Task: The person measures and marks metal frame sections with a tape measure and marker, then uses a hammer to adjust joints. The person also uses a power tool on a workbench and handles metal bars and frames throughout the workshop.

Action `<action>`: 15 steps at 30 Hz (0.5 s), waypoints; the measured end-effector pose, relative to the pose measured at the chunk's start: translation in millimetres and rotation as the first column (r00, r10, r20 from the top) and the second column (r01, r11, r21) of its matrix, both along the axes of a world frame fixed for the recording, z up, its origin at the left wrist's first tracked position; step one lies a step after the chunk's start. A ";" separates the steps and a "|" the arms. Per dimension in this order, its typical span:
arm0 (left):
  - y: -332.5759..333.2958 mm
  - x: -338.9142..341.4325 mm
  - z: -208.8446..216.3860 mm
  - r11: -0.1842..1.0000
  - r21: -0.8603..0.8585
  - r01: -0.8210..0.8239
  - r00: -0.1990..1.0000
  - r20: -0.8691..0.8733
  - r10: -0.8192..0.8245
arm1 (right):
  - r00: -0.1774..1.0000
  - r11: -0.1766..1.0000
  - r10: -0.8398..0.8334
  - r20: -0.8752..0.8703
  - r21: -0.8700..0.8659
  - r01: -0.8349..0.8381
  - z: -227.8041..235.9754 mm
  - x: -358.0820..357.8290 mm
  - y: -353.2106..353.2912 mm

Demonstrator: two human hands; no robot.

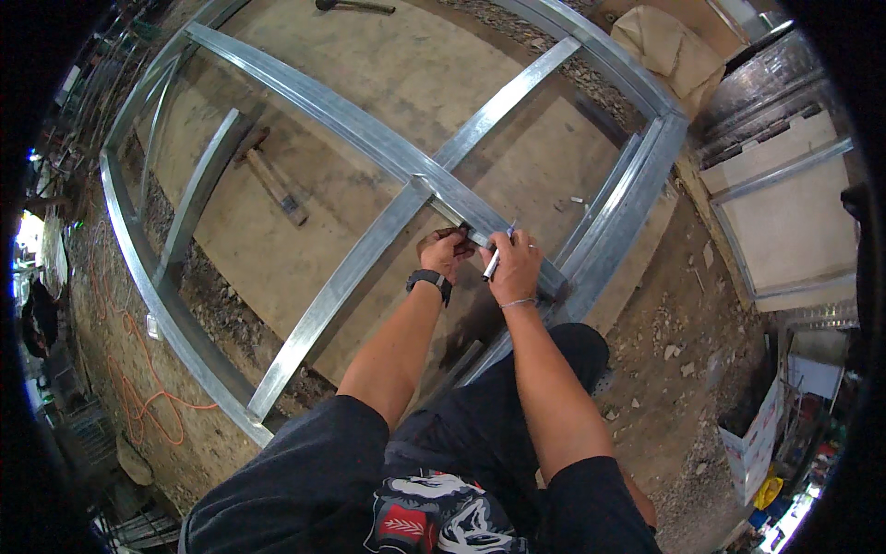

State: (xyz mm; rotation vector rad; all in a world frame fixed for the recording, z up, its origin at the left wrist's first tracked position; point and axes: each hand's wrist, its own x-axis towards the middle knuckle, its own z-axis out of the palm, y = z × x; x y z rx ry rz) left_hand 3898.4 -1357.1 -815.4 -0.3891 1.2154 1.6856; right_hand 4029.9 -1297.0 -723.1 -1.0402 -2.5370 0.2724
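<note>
Both my hands meet at the long galvanized steel bar (pixel 341 115) that runs diagonally across a metal frame (pixel 637 198). In my right hand (pixel 519 268) is a white marker pen (pixel 492 265) with a dark end, held slanting beside the bar. My left hand (pixel 441 252) is closed, its fingertips pinching something small and dark against the bar's near side; the fingers hide most of it. A thin, pale metal strip (pixel 449 210) runs along the bar from those fingertips toward a joint, where a shorter crossbar (pixel 346 291) meets it.
Under the frame lies a stained board (pixel 277 240), with a wooden-handled hammer (pixel 275 187) on it at left. Another dark tool (pixel 355 6) lies at the far edge. An orange cord (pixel 138 406) coils on the dirt at left. Framed panels (pixel 789 208) stand at right.
</note>
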 end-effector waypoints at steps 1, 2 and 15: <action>0.4 0.4 -1.1 0.998 0.057 -0.002 1.000 0.020 0.001 | 1.000 1.000 -0.008 0.010 -0.001 0.008 -0.4 1.1 0.9; -3.8 -4.2 -6.1 0.994 0.109 -0.009 0.999 0.035 0.005 | 1.000 1.000 -0.009 0.004 0.008 0.009 1.2 -1.7 -0.9; -2.9 -6.6 4.8 0.997 0.067 0.035 0.996 0.081 -0.040 | 0.986 0.997 0.013 -0.168 -0.074 -0.026 -3.7 -3.4 5.6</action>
